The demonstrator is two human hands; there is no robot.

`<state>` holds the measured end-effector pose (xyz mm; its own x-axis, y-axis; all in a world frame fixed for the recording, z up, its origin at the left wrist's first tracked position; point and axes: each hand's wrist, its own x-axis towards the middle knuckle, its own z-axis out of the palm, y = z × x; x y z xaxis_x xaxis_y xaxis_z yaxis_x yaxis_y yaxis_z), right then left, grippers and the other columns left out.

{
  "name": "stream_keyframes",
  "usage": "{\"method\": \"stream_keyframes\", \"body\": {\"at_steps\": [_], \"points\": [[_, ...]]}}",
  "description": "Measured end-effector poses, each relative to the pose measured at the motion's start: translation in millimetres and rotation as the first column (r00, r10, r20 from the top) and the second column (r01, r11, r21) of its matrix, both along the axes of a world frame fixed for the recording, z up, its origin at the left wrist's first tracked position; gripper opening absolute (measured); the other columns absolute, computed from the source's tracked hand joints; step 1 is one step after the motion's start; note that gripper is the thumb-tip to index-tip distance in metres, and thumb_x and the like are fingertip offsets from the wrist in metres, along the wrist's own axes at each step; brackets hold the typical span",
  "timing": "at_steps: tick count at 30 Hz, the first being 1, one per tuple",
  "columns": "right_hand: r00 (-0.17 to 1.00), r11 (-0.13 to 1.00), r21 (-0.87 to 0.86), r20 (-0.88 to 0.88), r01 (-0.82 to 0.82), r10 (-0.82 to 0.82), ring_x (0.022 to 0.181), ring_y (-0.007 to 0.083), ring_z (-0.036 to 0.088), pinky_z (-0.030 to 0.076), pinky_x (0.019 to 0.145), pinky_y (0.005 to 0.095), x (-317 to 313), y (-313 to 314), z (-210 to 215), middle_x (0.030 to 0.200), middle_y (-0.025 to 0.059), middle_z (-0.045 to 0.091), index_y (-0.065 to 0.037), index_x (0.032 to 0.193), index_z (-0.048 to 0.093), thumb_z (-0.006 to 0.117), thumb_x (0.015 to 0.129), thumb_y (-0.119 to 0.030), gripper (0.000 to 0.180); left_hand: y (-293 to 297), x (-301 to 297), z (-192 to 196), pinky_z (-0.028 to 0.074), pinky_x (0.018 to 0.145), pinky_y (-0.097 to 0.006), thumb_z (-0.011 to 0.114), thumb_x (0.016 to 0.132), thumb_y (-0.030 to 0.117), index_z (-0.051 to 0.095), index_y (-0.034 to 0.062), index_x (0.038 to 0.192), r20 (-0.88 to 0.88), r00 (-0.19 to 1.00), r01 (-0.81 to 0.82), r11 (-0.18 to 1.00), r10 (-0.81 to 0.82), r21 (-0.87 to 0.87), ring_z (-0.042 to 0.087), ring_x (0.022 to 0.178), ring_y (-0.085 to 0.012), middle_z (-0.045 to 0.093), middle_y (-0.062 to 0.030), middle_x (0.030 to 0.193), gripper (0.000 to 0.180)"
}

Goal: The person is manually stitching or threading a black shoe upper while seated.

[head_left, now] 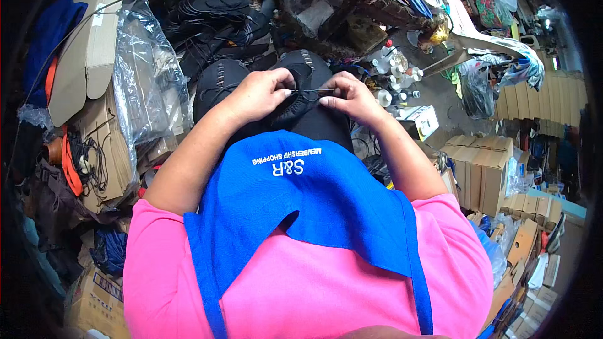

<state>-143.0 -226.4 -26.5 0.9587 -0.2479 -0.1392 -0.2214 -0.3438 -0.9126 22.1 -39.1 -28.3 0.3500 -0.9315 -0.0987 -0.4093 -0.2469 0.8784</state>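
Note:
On my lap lies a black item (296,108) with a gathered, rounded edge, perhaps a shoe or a piece of fabric; its exact kind is not clear. My left hand (264,93) is closed, thumb and fingers pinching its left side. My right hand (353,97) pinches a thin, dark, needle-like tool (325,90) whose point reaches left to the black item. Both hands are close together above my knees, which are in black trousers (220,78) with light ladder-like slits. A blue apron (301,194) covers my front below the hands.
Left are flattened cardboard (94,44), clear plastic wrap (147,69) and an orange strap (69,163). Black coiled cords (213,9) lie ahead. Several small white bottles (396,72) stand right of my right hand. Further right are cardboard boxes (480,169) and a wooden-edged cloth pile (502,56).

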Motion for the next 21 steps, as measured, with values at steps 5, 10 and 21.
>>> {"method": "stream_keyframes", "body": {"at_steps": [5, 10, 21], "points": [[0.985, 0.997, 0.064, -0.171, 0.041, -0.029, 0.079, 0.008, 0.052, 0.043, 0.07, 0.0234, -23, -1, 16, 0.086, 0.0002, 0.051, -0.003, 0.082, 0.063, 0.071, 0.08, -0.012, 0.012, -4, -2, 4, 0.049, 0.074, -0.038, 0.056, 0.086, 0.012, 0.058, 0.0041, 0.101, 0.144, 0.988, 0.058, 0.998, -0.062, 0.03, 0.063, 0.085, -0.0338, 0.063, -0.0194, 0.089, 0.018], [0.995, 0.944, -0.33, 0.094, 0.016, 0.016, 0.081, 0.0186, 0.054, 0.044, 0.072, 0.031, -4, -11, 47, 0.083, 0.0075, 0.053, -0.001, 0.08, 0.06, 0.068, 0.079, -0.015, 0.016, -6, -7, 5, 0.048, 0.073, -0.04, 0.055, 0.086, 0.012, 0.057, 0.0034, 0.099, 0.201, 0.975, 0.088, 0.996, -0.092, 0.031, 0.062, 0.085, -0.0357, 0.063, -0.0202, 0.087, 0.016], [0.938, 0.45, -0.842, -0.172, -0.298, 0.299, 0.094, 0.0246, 0.055, 0.034, 0.092, 0.0415, 23, 15, 56, 0.089, 0.007, 0.059, -0.01, 0.087, 0.059, 0.062, 0.081, -0.025, 0.016, -3, -8, 3, 0.047, 0.072, -0.048, 0.053, 0.085, 0.016, 0.056, 0.0047, 0.091, 0.278, 0.959, 0.06, 0.998, -0.06, 0.01, 0.06, 0.081, -0.0396, 0.062, -0.0213, 0.082, 0.013]]}}
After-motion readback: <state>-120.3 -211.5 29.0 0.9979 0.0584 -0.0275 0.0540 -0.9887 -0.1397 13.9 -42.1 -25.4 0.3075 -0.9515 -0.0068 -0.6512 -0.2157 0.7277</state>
